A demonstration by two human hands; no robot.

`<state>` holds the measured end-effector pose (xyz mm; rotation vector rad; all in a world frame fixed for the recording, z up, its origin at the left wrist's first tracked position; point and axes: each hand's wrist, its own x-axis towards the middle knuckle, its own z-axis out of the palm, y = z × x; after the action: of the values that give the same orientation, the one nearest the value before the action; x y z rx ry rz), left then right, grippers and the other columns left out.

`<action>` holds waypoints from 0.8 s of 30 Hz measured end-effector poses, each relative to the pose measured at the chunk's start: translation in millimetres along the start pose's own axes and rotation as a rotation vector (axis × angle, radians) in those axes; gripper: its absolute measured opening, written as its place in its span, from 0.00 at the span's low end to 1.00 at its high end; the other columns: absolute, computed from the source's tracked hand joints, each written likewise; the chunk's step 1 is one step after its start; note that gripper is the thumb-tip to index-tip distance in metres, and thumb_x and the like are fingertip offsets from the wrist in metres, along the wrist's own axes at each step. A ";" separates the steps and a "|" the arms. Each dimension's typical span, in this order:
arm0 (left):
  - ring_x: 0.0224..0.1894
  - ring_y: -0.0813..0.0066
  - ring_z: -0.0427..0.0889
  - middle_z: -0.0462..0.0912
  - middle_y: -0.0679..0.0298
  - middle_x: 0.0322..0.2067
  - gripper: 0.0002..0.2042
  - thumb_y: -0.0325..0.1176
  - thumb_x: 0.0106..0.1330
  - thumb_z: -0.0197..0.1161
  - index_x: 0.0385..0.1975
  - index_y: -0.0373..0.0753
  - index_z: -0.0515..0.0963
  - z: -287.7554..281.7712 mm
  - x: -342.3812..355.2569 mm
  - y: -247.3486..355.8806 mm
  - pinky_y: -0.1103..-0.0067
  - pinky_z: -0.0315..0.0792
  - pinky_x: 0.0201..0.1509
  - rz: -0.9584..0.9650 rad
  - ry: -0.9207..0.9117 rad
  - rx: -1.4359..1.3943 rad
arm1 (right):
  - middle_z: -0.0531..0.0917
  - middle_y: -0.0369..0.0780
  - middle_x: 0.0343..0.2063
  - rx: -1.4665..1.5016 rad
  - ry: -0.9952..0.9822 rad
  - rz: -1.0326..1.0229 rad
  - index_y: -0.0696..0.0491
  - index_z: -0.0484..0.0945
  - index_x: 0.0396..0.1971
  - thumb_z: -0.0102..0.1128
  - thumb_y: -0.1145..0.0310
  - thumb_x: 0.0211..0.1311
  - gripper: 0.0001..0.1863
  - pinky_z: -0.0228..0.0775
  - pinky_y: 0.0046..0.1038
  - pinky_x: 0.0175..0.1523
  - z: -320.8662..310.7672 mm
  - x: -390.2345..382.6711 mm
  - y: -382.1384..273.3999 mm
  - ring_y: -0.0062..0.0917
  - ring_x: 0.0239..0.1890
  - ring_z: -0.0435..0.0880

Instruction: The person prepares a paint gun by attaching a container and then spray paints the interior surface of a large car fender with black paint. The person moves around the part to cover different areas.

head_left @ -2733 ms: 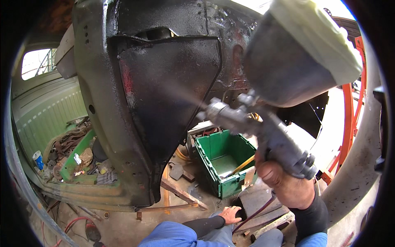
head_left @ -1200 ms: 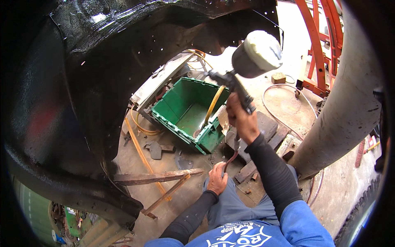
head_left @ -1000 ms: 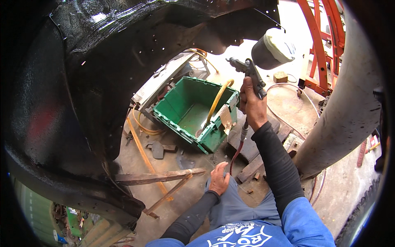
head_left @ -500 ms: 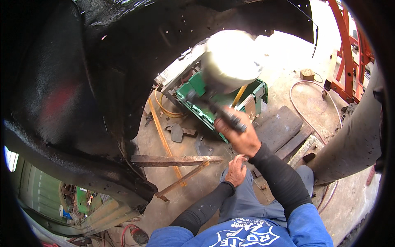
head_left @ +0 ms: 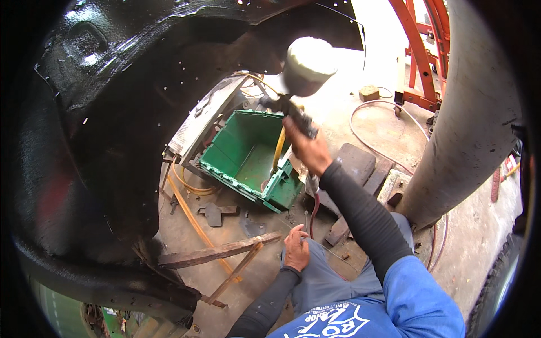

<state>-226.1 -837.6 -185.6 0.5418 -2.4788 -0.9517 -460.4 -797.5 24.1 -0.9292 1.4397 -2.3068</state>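
My right hand (head_left: 310,149) is wrapped round the handle of a spray gun (head_left: 304,76), held out ahead of me with its pale-topped cup uppermost. The gun's nozzle points left, toward a large glossy black vehicle body panel (head_left: 135,101), with a gap between them. From below the handle a dark red hose (head_left: 314,215) hangs toward the floor. My left hand (head_left: 296,248) lies on my left knee, its fingers loosely extended and holding nothing.
Beneath the gun stands a green plastic crate (head_left: 231,179) with a yellow stick in it. Wooden props (head_left: 220,250) lean by the panel. A thick grey post (head_left: 451,135) rises on my right. A red metal frame (head_left: 417,62), a block (head_left: 369,93) and a pale hose (head_left: 352,121) are farther off.
My view has swung to the right, and the panel's upper part shows more. My right hand has raised the spray gun, showing the crate's inside. The left hand stays on the knee.
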 end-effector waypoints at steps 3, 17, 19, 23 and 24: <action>0.57 0.58 0.72 0.74 0.56 0.55 0.11 0.22 0.55 0.52 0.37 0.38 0.74 -2.3 -1.8 4.5 0.66 0.61 0.63 0.018 0.009 0.042 | 0.71 0.32 0.20 -0.032 0.150 0.033 0.60 0.79 0.35 0.58 0.46 0.66 0.27 0.62 0.26 0.33 -22.4 29.6 8.0 0.18 0.26 0.66; 0.58 0.55 0.71 0.74 0.53 0.55 0.11 0.22 0.56 0.52 0.38 0.37 0.73 -3.5 -3.7 2.2 0.65 0.61 0.62 0.022 -0.007 0.043 | 0.67 0.27 0.16 -0.047 0.406 -0.102 0.53 0.76 0.30 0.61 0.52 0.66 0.17 0.50 0.19 0.18 -57.0 81.1 24.7 0.11 0.14 0.58; 0.57 0.55 0.72 0.74 0.53 0.55 0.11 0.22 0.56 0.52 0.38 0.37 0.73 -3.3 -2.7 1.5 0.65 0.61 0.62 0.022 -0.009 0.036 | 0.68 0.28 0.17 -0.029 0.357 -0.111 0.54 0.76 0.30 0.61 0.52 0.66 0.18 0.51 0.20 0.18 -51.7 80.5 16.6 0.11 0.15 0.59; 0.56 0.55 0.72 0.74 0.54 0.55 0.11 0.21 0.56 0.51 0.39 0.36 0.72 -2.5 -1.8 1.1 0.65 0.62 0.61 0.005 -0.022 0.041 | 0.75 0.35 0.21 -0.138 0.173 -0.113 0.60 0.78 0.36 0.60 0.52 0.66 0.21 0.66 0.28 0.34 -46.3 60.6 2.7 0.21 0.26 0.70; 0.56 0.55 0.72 0.74 0.54 0.56 0.11 0.21 0.56 0.51 0.39 0.36 0.72 -2.6 -1.8 1.0 0.65 0.62 0.61 0.001 -0.026 0.045 | 0.74 0.34 0.20 -0.107 0.125 -0.090 0.58 0.79 0.34 0.59 0.51 0.66 0.22 0.65 0.27 0.33 -44.8 55.2 0.4 0.20 0.25 0.70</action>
<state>-223.6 -837.5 -183.6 0.5454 -2.5285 -0.9102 -531.0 -795.5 31.1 -0.9101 1.6172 -2.4115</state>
